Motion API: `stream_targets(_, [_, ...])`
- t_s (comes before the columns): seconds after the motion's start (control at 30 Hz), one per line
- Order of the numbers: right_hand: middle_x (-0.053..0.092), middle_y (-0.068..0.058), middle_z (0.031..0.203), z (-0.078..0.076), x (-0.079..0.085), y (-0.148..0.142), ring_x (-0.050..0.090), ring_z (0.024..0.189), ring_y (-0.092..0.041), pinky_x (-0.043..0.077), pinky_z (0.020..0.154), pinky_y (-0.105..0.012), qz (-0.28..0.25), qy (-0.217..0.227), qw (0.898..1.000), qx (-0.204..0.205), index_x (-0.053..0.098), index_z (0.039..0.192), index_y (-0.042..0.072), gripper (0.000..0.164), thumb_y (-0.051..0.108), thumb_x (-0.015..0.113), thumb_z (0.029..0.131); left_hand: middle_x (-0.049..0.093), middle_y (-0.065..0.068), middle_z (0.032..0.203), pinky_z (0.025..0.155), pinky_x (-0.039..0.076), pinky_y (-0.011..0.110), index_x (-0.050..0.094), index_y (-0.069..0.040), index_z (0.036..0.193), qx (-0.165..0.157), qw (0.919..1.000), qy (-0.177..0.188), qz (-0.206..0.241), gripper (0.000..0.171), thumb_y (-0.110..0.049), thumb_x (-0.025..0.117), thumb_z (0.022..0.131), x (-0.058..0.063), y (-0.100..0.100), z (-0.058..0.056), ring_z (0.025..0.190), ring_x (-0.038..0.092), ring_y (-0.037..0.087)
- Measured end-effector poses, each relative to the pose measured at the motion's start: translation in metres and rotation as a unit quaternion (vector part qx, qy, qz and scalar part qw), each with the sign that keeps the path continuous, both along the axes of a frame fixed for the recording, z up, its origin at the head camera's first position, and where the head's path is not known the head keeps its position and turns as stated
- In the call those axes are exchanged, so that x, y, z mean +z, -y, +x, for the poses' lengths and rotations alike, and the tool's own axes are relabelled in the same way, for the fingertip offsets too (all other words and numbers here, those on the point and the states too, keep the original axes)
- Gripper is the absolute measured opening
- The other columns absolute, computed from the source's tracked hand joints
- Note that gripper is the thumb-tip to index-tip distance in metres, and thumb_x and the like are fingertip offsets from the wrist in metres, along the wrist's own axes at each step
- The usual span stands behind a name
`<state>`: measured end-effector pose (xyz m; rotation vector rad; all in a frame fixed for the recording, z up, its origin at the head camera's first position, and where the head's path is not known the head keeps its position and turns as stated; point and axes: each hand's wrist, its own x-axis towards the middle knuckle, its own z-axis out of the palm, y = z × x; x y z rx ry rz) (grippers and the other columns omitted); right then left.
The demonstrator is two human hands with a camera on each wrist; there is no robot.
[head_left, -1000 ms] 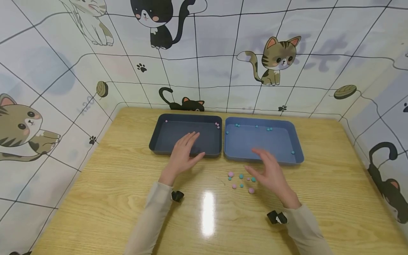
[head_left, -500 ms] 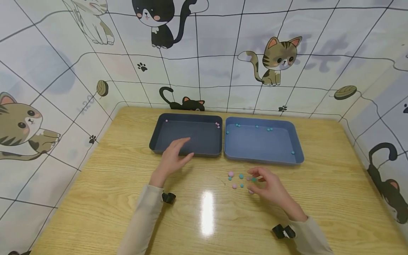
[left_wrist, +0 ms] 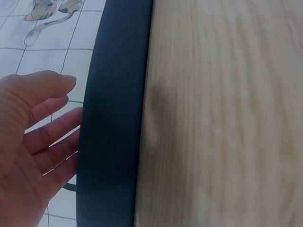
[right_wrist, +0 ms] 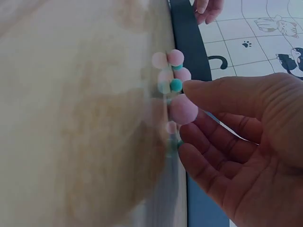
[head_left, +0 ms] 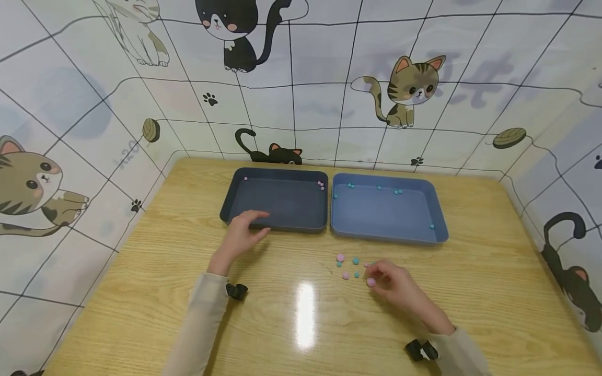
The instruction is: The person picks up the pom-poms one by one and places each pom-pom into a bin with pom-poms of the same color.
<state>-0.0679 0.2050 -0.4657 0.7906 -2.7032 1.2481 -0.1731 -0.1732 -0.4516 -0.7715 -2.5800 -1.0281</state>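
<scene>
My right hand [head_left: 400,288] is low over the table, with thumb and bent fingers on either side of a larger pink ball [head_left: 371,282]. In the right wrist view this pink ball [right_wrist: 183,109] sits at the gap between thumb and fingertips; whether they touch it is unclear. Small teal balls [head_left: 356,261] and pink balls [head_left: 340,257] lie close by, some partly hidden by the fingers. My left hand [head_left: 236,237] hovers at the front rim of the dark tray [head_left: 282,228], fingers relaxed and holding nothing. The left wrist view shows the left hand [left_wrist: 40,142] beside the tray's dark wall.
A blue tray [head_left: 389,238] stands right of the dark one and contains several teal balls [head_left: 397,191]. A few pink balls [head_left: 321,184] lie in the dark tray. Cat-patterned cloth walls [head_left: 320,94] border the wooden table [head_left: 263,324].
My right hand has come down from the blue tray's front edge to the pink ball, its fingers drawing closer together. My left hand has drawn back to the left and nearer.
</scene>
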Motion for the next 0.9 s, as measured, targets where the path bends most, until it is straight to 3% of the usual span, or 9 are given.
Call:
stream_targets(0.23, [0.058, 0.004, 0.084, 0.003, -0.001, 0.0, 0.059, 0.082, -0.013, 0.052, 0.07, -0.029, 0.015, 0.026, 0.999, 0.017, 0.062, 0.088, 0.009, 0.028, -0.01, 0.075, 0.07, 0.067, 0.017, 0.1, 0.084, 0.048, 0.045, 0.067, 0.005, 0.102, 0.0, 0.9998, 0.017, 0.003, 0.027, 0.001, 0.074, 0.076, -0.003, 0.011, -0.002, 0.095, 0.062, 0.033])
stream_targets(0.7, [0.06, -0.005, 0.08, -0.001, 0.001, 0.0, 0.058, 0.075, -0.012, 0.051, 0.064, -0.026, 0.029, 0.029, 0.998, 0.039, 0.062, 0.085, 0.006, 0.015, -0.005, 0.069, 0.08, 0.069, 0.014, 0.09, 0.077, 0.051, 0.042, 0.071, 0.002, 0.091, 0.013, 0.9981, 0.061, -0.005, 0.013, 0.003, 0.072, 0.078, -0.003, 0.017, -0.008, 0.085, 0.065, 0.029])
stream_targets(0.9, [0.061, -0.002, 0.08, -0.002, 0.003, 0.0, 0.058, 0.075, -0.011, 0.052, 0.064, -0.027, 0.026, 0.025, 0.999, 0.038, 0.063, 0.085, 0.007, 0.013, -0.004, 0.069, 0.08, 0.07, 0.011, 0.085, 0.069, 0.053, 0.037, 0.073, 0.0, 0.086, 0.012, 0.9969, 0.077, -0.013, 0.007, 0.001, 0.07, 0.08, -0.003, 0.019, -0.012, 0.078, 0.066, 0.025])
